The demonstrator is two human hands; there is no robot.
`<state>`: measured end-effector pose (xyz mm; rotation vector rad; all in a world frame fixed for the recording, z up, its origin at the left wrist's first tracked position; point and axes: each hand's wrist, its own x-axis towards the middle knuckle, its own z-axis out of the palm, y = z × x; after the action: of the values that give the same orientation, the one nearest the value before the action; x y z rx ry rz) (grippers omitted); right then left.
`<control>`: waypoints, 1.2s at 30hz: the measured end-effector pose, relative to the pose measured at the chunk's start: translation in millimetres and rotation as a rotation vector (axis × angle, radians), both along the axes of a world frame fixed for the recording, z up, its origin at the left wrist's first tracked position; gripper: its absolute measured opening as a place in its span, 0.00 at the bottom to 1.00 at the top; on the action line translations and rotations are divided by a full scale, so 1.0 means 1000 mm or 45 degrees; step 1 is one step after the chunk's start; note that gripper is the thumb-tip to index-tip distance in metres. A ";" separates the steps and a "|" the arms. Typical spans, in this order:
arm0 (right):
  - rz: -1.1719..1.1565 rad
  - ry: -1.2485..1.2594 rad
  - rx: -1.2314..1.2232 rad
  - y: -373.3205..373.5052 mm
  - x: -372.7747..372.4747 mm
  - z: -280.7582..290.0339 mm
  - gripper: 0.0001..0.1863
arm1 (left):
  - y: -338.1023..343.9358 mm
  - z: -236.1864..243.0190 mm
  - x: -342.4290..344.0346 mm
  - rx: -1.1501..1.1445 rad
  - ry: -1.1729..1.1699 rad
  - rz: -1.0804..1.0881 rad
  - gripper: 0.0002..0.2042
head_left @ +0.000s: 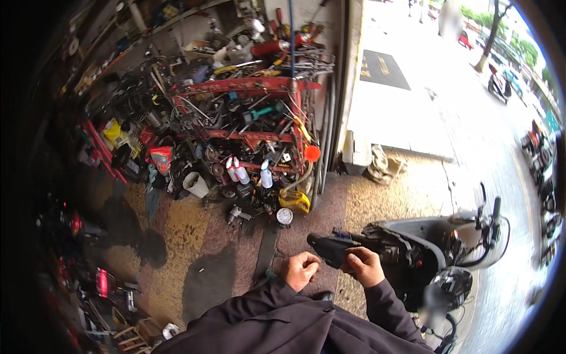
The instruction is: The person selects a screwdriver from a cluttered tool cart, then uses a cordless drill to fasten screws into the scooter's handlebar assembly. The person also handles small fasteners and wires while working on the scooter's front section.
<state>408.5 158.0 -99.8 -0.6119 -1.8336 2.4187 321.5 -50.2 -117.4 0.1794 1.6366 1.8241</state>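
Note:
My left hand (pixel 300 270) is curled into a loose fist just below the rear end of a scooter's black seat (pixel 328 247); whether it holds anything small is hidden. My right hand (pixel 364 265) is closed on the edge of the scooter (pixel 424 248), at the seat's rear near its exposed dark frame parts. The scooter is grey-white, lies to my right and points toward the street, with its handlebar (pixel 492 221) at the far right. Both my forearms wear dark sleeves and enter from the lower edge.
A red tool rack (pixel 247 118) crammed with tools, spray bottles (pixel 237 170) and parts stands ahead. A round gauge (pixel 284 216) and a yellow can (pixel 295 200) lie on the speckled floor. Other scooters line the street at right. Clutter fills the dark left side.

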 end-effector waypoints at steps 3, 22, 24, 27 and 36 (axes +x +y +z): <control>0.162 0.032 0.065 -0.016 -0.045 0.005 0.14 | -0.027 -0.007 -0.022 0.021 0.002 0.144 0.03; 0.575 -0.314 0.116 -0.122 -0.296 -0.009 0.18 | -0.173 -0.016 -0.184 0.202 -0.090 0.739 0.03; 0.640 -0.321 0.145 -0.129 -0.322 -0.020 0.18 | -0.186 -0.018 -0.185 0.184 -0.148 0.826 0.03; 0.786 -0.329 0.141 -0.145 -0.359 -0.035 0.16 | -0.203 -0.019 -0.191 0.123 -0.174 0.920 0.03; 1.430 -0.248 0.270 -0.184 -0.411 -0.130 0.12 | -0.208 -0.043 -0.180 -0.052 -0.274 1.056 0.03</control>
<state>-2.8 -25.9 -230.2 0.3536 -3.0383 2.6254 141.7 -258.3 -160.4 -0.8002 1.7155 2.2752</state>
